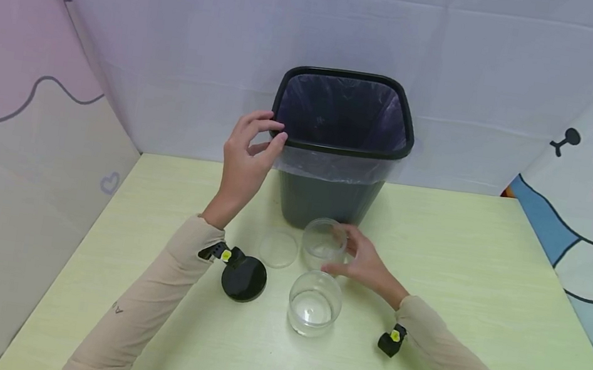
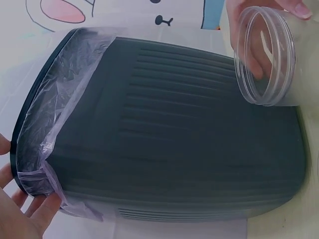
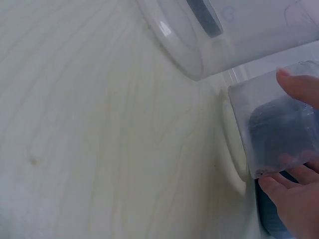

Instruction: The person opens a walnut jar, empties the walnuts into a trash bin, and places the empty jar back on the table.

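Observation:
A dark trash bin (image 1: pixel 328 199) with a black rim and a clear plastic liner (image 2: pixel 70 74) stands at the back of the table. My left hand (image 1: pixel 246 156) holds the bin's left front rim corner, fingers and thumb on either side of it. In front of the bin, my right hand (image 1: pixel 367 264) grips a clear plastic jar (image 1: pixel 323 239), thumb on one side and fingers on the other. The jar's threaded mouth shows in the left wrist view. Nearer to me stands a second clear jar (image 1: pixel 313 314). A thin clear round lid (image 1: pixel 278 250) lies left of the held jar.
The pale wooden table (image 1: pixel 468 260) has a white cloth wall (image 1: pixel 206 58) behind it and printed cartoon panels at both sides. A black round wrist camera (image 1: pixel 243 279) on the left arm hangs over the table near the jars.

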The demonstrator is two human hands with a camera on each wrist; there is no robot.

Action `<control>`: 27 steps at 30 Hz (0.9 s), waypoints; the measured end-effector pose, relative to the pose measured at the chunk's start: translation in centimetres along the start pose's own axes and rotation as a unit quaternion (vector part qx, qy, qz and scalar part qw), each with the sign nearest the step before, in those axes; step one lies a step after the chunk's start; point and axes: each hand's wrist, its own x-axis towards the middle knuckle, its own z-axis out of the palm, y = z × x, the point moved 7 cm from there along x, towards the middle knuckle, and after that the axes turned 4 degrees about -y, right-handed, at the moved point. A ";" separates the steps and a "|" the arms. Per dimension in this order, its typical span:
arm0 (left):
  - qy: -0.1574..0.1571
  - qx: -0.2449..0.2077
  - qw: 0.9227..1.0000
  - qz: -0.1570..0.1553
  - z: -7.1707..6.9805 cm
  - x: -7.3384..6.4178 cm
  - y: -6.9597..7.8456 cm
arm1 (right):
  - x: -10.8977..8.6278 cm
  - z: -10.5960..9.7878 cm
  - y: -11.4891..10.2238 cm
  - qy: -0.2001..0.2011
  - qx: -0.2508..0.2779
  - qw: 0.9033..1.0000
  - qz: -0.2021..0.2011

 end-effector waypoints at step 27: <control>-0.011 0.045 0.999 0.006 -1.7 -2.1 -1.4 | -2.2 -3.0 -0.6 -0.019 -0.120 0.993 0.006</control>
